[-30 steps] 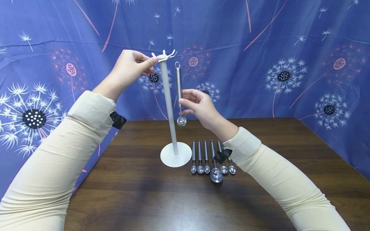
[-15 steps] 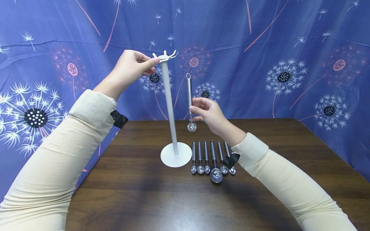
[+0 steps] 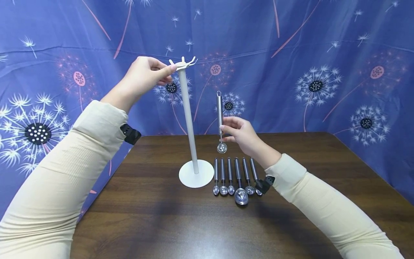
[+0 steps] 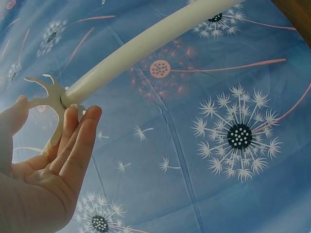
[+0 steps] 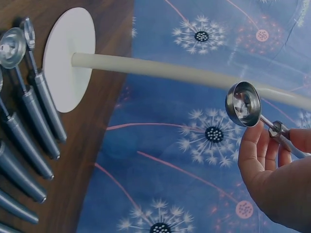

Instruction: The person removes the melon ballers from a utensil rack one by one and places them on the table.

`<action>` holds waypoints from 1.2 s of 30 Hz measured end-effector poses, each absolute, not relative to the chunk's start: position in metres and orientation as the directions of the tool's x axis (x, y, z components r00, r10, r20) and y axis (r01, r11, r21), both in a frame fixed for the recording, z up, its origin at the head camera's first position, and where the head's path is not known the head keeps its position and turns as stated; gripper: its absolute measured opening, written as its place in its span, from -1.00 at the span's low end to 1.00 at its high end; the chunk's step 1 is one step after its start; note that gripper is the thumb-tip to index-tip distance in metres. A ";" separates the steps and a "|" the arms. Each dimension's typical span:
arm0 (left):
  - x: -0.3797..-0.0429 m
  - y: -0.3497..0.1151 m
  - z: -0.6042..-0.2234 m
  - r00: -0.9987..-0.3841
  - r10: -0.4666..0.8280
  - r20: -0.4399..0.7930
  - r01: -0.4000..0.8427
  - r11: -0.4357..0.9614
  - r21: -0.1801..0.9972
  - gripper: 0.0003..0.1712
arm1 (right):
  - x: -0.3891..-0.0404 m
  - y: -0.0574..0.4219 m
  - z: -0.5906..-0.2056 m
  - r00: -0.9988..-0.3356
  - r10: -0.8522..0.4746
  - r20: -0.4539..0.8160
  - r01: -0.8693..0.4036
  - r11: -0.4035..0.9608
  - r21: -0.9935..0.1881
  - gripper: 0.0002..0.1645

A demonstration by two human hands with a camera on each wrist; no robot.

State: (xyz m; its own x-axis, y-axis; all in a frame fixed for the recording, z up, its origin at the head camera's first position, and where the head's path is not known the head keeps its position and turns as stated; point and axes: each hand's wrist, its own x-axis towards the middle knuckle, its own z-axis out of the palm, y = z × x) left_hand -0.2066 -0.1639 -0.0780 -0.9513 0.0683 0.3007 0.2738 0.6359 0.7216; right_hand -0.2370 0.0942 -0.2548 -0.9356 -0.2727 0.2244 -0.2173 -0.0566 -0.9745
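At the upper left my left hand (image 3: 142,76) pinches a prong of the white hook top (image 3: 183,66) on a tall rack. The left wrist view has thumb and fingers around the curved hooks (image 4: 57,97). My right hand (image 3: 245,136) grips a small metal scoop (image 3: 220,109) near the lower end of its handle. It hangs upright, its wire loop up and its round bowl (image 5: 244,104) down, above the table and to the right of the white pole (image 3: 188,115). In the right wrist view the fingers and thumb partly hide the handle.
Several metal scoops (image 3: 238,169) lie side by side on the brown wooden table (image 3: 155,219), right of the rack's round white base (image 3: 189,176). The right-most is partly hidden by the right wrist's black camera (image 3: 265,184). A blue dandelion-print cloth (image 3: 265,90) hangs behind.
My right hand has carried the scoop right and downward, away from the rack's top. The left hand keeps its hold on the hook top.
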 end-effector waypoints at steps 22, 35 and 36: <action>-0.208 -0.167 -0.077 -0.948 0.046 0.314 0.275 0.609 0.744 -0.44 | -0.242 0.133 -0.293 -0.962 -0.243 0.122 -0.126 0.000 -0.992 -0.46; -0.207 -0.168 -0.079 -0.946 0.035 0.321 0.273 0.619 0.736 -0.46 | -0.245 0.161 -0.316 -0.975 -0.206 0.088 -0.096 0.031 -0.995 -0.44; -0.207 -0.168 -0.079 -0.945 0.038 0.325 0.277 0.623 0.732 -0.46 | -0.245 0.164 -0.319 -0.976 -0.201 0.087 -0.098 0.043 -0.994 -0.45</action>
State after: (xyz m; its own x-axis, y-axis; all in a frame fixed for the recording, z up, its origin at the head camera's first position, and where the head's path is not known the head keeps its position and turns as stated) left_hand -0.2074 -0.1676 -0.0788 -0.9448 0.0382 0.3255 0.2772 0.6229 0.7315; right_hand -0.2451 0.1639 -0.3186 -0.9757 -0.2009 0.0873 -0.0979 0.0433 -0.9943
